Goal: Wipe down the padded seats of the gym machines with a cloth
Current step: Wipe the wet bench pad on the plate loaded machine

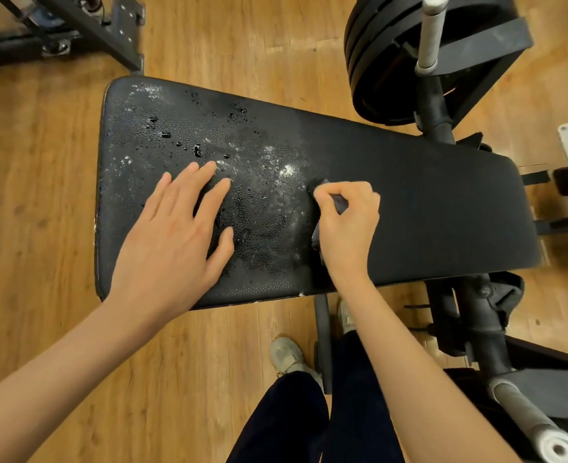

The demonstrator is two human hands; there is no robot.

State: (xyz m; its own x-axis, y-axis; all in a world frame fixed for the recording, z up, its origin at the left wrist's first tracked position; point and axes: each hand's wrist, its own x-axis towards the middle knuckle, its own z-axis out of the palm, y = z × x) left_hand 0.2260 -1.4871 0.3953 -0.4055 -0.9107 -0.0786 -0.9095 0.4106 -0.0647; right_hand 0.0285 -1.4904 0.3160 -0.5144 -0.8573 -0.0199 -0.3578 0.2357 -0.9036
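Head view: a black padded seat [392, 202] is seen from above, set on a machine frame over a wood floor [42, 162]. The seat's left half is covered with beaded droplets [262, 208] and pale smears, while the right half looks dull and dry; it is judged that the right half is either already wiped or was never sprayed, which cannot be told.

A dark cloth [322, 208] is bunched against the pad at the edge of the wet patch. It is held in the right hand [346, 222], whose grip is closed tight, with fingers and thumb curled round the fabric so that pressure can be put through the knuckles. The left hand [172, 235] is laid on the wet part with fingers straight and spread; nothing is held in it, and it appears to be placed there as a brace while the body is leaned over the pad.

The cloth is set where wet meets dry, so a stroke leftward across the droplets seems to be called for next; the left hand would then have to be lifted clear.

Weight plates [376, 61] and a bar [431, 31] stand beyond the seat.
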